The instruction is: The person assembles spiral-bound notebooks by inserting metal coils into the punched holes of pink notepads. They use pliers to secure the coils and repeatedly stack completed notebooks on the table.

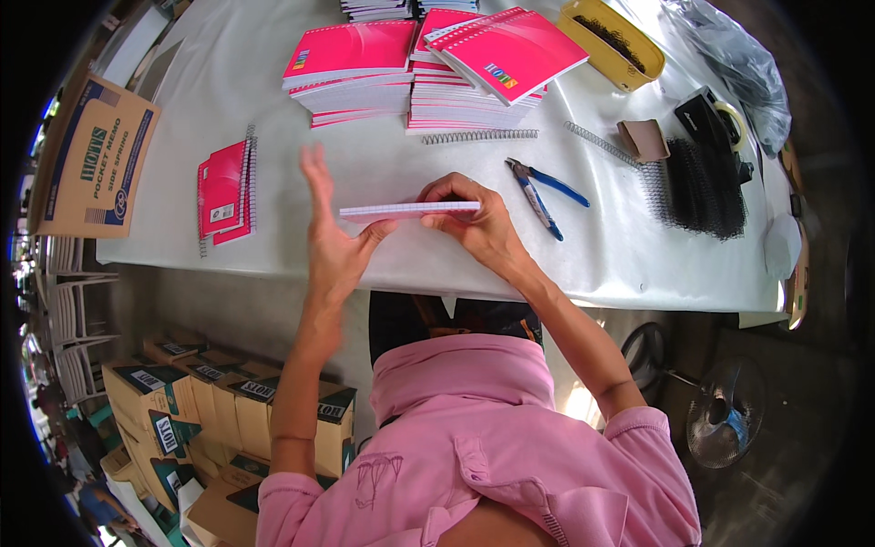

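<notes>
Head view: the right hand (478,226) pinches one end of a slim, flat, pale-edged paper pad (372,214), held edge-on above the glossy, rippled white tablecloth (273,214), while the left hand (335,248) splays its fingers, thumb near the other end (touching or not, I can't tell). With one sure pinch, smooth leaves, if unbound, could slide askew toward the springy silver wire coil (480,137) lying just beyond.

Stacked cardboard boxes (223,407) stand left of a fan (726,415).
</notes>
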Action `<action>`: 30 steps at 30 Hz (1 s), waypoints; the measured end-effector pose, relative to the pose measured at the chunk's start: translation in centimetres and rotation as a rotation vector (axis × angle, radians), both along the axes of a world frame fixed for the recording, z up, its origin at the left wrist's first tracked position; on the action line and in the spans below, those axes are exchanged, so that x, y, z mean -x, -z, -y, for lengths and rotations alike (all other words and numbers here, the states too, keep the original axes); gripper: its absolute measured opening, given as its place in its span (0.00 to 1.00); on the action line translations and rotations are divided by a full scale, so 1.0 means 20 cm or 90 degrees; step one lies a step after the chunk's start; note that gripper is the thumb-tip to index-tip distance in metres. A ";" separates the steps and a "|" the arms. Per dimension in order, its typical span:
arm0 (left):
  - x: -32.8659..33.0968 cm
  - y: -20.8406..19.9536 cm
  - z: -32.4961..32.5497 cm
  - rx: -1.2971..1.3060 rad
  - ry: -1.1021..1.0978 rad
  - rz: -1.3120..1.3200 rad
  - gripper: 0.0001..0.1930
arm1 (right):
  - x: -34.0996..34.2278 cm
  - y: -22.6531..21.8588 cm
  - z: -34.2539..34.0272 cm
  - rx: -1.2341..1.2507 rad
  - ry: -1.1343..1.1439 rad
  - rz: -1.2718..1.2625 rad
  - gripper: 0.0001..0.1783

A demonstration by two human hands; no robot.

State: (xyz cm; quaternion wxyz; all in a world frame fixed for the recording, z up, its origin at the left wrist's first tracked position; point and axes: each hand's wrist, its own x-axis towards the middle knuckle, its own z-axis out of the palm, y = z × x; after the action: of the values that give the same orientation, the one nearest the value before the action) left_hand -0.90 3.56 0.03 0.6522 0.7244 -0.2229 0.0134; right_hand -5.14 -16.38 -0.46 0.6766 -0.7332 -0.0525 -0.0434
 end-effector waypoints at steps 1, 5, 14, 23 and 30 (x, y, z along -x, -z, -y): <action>-0.02 -0.08 0.01 -0.035 -0.018 0.070 0.61 | -0.01 0.00 0.00 -0.003 0.009 -0.022 0.11; -0.03 -0.03 0.06 0.074 0.003 -0.030 0.64 | -0.03 -0.01 0.00 0.010 0.000 -0.029 0.12; 0.05 -0.27 0.22 -0.536 -0.067 0.473 0.46 | -0.04 0.04 0.00 0.037 -0.044 0.040 0.12; 0.01 -0.27 0.21 -0.607 0.132 0.279 0.30 | -0.25 -0.01 0.24 0.739 0.103 0.260 0.17; -0.01 -0.31 0.24 -0.635 0.100 0.235 0.27 | -0.16 -0.13 0.29 0.689 0.081 0.347 0.12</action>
State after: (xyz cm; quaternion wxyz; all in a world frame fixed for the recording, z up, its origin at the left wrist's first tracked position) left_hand -0.80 -1.15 6.25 0.1777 0.9130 -0.3669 -0.0156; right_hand -2.03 -22.15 2.13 0.1658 -0.9373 -0.1946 -0.2369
